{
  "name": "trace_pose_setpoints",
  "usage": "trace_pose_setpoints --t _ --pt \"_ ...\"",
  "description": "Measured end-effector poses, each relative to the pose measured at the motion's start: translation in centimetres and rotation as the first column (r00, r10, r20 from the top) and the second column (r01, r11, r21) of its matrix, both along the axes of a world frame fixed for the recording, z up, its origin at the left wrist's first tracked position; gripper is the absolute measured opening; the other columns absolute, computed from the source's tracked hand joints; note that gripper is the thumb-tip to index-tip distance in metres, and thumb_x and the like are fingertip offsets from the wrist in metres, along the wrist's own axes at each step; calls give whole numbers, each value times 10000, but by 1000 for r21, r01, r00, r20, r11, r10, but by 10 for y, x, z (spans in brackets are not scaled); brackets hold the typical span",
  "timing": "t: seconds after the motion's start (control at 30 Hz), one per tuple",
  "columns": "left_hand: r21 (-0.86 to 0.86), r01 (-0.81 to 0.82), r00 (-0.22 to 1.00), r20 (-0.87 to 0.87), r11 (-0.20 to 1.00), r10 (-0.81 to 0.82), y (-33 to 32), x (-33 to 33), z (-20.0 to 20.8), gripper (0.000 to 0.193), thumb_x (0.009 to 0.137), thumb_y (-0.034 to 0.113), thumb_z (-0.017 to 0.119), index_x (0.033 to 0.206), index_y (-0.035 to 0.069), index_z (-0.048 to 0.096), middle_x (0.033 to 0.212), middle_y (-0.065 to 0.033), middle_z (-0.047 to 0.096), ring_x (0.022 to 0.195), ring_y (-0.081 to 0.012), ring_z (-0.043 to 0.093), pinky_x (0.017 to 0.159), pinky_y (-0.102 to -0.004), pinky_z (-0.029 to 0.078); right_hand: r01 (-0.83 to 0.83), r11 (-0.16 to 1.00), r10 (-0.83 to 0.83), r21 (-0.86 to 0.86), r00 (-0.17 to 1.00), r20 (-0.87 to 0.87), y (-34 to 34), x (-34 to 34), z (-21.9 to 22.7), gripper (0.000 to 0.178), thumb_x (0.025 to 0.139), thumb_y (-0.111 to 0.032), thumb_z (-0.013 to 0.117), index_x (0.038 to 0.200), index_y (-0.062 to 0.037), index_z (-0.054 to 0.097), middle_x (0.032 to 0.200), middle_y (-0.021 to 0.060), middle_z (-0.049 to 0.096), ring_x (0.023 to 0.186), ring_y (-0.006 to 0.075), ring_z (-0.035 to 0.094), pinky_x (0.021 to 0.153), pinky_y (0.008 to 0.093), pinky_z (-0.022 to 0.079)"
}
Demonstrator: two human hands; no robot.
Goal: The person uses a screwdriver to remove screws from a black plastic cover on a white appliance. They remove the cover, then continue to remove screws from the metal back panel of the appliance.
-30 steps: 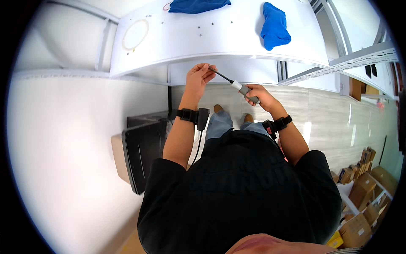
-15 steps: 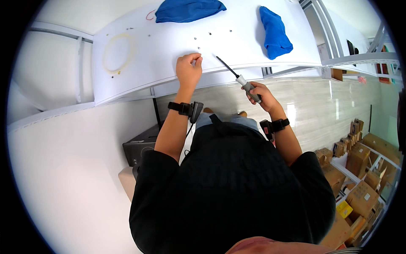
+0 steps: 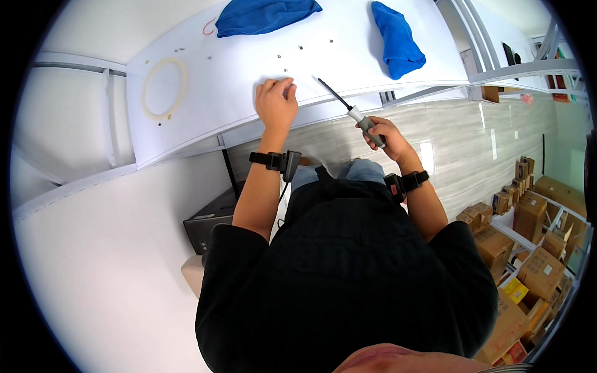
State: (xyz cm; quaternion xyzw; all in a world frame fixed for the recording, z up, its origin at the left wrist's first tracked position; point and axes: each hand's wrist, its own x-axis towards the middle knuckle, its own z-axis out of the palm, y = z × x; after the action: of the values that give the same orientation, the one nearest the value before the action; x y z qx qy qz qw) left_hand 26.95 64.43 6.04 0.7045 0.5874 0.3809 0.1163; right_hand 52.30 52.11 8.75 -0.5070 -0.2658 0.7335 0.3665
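My right hand (image 3: 384, 135) grips a screwdriver (image 3: 365, 119) by its grey handle. Its dark shaft points up and left, with the tip over the near part of the white table (image 3: 230, 93). My left hand (image 3: 277, 104) is at the table's front edge, fingers curled and thumb bent toward the index finger. Whatever may be between those fingertips is too small or hidden to make out. Just beyond that hand lie several small metal pieces, perhaps screws or nuts, among them one dark piece (image 3: 301, 48) and a nearer one (image 3: 285, 70).
Two blue cloth-like bundles lie on the table, one at the far middle (image 3: 267, 15) and another at the right (image 3: 398, 43). A pale yellow ring (image 3: 144, 93) is at the left. Cardboard boxes (image 3: 540, 273) fill shelving at the lower right. A black box (image 3: 208, 230) stands below the table.
The view has shifted slightly, so the table things appear farther left. My left thumb and index finger look a little less tightly pinched. The screwdriver stays in my right hand.
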Motion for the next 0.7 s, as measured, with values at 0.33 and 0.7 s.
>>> trace_pose_setpoints --t 0.33,0.7 --pt "84 -179 940 308 980 145 -53 -6 2 312 781 22 651 1085 84 620 903 -67 603 833 -184 566 705 -291 483 -345 939 345 15 939 -1 21 12 4 351 777 -164 536 1078 15 562 729 33 524 580 107 483 530 237 393" --pt "-705 -235 -142 706 669 694 -340 -4 -24 276 977 196 430 1169 6 486 1019 -136 611 909 -251 633 767 -355 539 -851 516 840 -96 525 -139 -81 -63 -56 244 838 -165 554 1026 -10 572 713 11 537 588 84 483 519 227 381"
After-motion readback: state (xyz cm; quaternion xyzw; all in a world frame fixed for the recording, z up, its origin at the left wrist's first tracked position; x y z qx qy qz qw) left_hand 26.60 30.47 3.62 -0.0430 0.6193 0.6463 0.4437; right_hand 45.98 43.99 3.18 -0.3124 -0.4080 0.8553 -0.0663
